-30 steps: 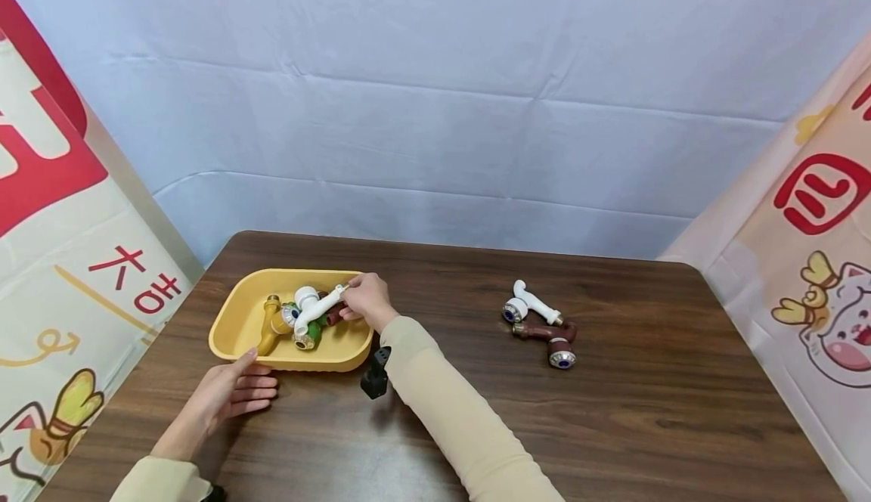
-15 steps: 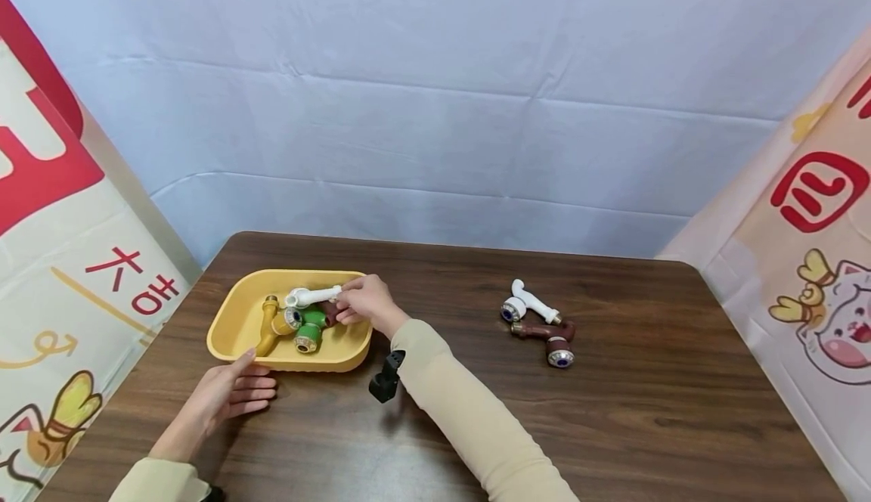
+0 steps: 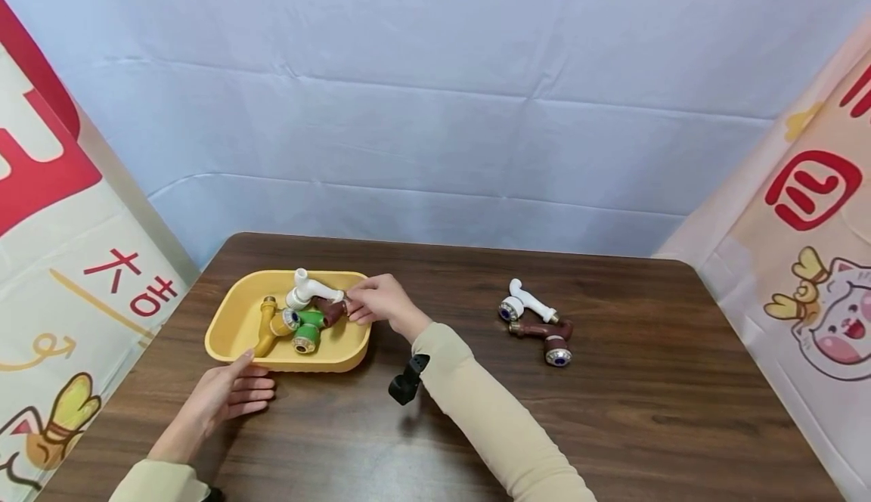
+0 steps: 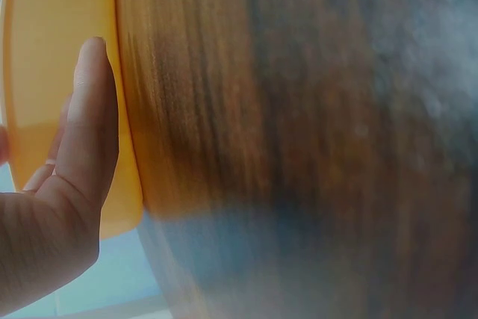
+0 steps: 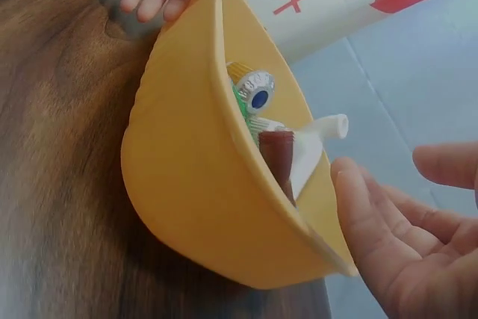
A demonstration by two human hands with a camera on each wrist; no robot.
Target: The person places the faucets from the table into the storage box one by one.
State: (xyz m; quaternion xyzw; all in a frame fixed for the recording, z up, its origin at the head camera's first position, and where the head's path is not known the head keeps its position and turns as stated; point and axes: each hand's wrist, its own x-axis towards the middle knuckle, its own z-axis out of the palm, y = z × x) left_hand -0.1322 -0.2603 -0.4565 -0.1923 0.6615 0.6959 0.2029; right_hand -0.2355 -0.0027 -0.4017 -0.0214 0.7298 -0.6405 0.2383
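Note:
A yellow plastic tub [image 3: 227, 332] holds several toy-like taps: a yellow one [image 3: 266, 326], a green one [image 3: 308, 331], a dark red one [image 3: 333, 311] and a white one [image 3: 314, 289]. The white tap leans on the others, its spout turned up. My right hand [image 3: 382, 302] hovers over the tub's right end, fingertips close to the white tap; in the right wrist view, thumb and fingers stand apart with nothing between them. My left hand [image 3: 221, 396] rests its thumb on the tub's near rim, fingers extended along the outside.
To the right on the dark wooden table [image 3: 646, 381] lie another white tap [image 3: 533, 303] and another dark red tap [image 3: 554, 332], close together. A pale cloth [image 3: 435, 109] hangs behind the table, with printed banners [image 3: 109, 320] at the sides.
My right hand has turned and lowered the white tap onto the others, let go of it and drawn slightly right. The left hand stays at the rim.

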